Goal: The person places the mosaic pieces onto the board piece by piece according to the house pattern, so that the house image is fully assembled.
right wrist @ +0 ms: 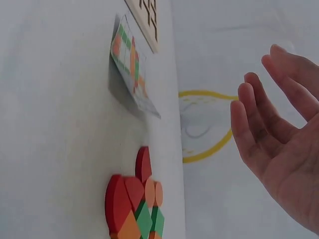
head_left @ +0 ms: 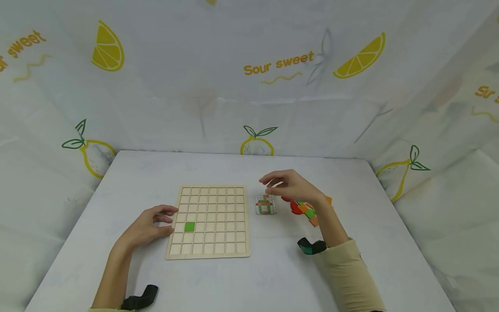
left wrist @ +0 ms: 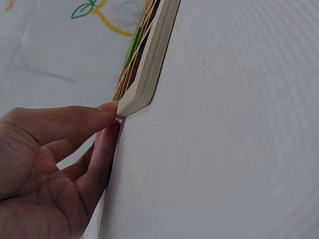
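A pale wooden grid board lies flat on the table, with one green square tile in a cell left of centre. My left hand rests at the board's left edge, thumb and fingertips touching the rim. In the left wrist view, the thumb meets the wood near a corner. My right hand is raised with loosely bent fingers and holds nothing. Below it lies a small pattern card, clear-edged with a coloured figure. Coloured pieces lie partly hidden under the right forearm.
Red, orange and green pieces sit in a cluster to the right of the card. A white cloth printed with lemons hangs behind the white table. Black straps stick out from both wrists.
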Demonstrator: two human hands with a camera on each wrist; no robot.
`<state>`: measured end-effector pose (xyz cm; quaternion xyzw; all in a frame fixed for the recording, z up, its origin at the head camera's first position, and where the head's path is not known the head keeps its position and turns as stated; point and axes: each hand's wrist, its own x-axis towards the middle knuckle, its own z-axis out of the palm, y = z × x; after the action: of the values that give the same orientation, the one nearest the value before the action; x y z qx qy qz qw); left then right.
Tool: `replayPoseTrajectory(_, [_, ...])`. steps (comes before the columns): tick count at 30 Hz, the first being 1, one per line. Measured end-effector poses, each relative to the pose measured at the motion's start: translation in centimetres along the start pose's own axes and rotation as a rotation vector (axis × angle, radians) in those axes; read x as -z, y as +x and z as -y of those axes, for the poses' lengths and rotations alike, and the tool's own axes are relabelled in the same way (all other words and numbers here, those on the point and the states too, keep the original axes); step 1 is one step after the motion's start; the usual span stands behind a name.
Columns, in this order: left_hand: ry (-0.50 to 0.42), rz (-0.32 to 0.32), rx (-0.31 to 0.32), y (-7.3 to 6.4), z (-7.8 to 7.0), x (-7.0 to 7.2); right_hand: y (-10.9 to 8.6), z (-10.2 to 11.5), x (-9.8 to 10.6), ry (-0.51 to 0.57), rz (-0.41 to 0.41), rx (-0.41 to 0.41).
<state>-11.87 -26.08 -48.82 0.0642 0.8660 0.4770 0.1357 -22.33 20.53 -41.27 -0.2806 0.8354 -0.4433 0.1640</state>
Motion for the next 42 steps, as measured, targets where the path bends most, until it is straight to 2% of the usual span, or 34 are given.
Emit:
replayPoseTrajectory(6, [0.007, -0.002, 0.007, 0.1, 0.0, 0.1, -2.1, -2.4, 2.2, -0.020, -0.102, -0.090])
replayPoseTrajectory(17, [0.003, 0.004, -0.003, 0.1, 0.0, 0.1, -4.2, -7.1, 5.1, -0.067, -0.153, -0.194])
replayPoseTrajectory(24, [0.004, 0.005, -0.002, 0.1, 0.0, 0.1, -4.1, -8.5, 6.1, -0.068, -0.117, -0.231])
replayPoseTrajectory(32, [0.015, 0.006, -0.006, 0.1, -0.1, 0.1, -4.0, -9.9, 6.3, -0.074, -0.030, -0.309])
replayPoseTrajectory(42, [0.028, 0.000, 0.002, 0.1, 0.0, 0.1, -3.7, -10.9, 6.4, -0.057, -0.009, -0.332])
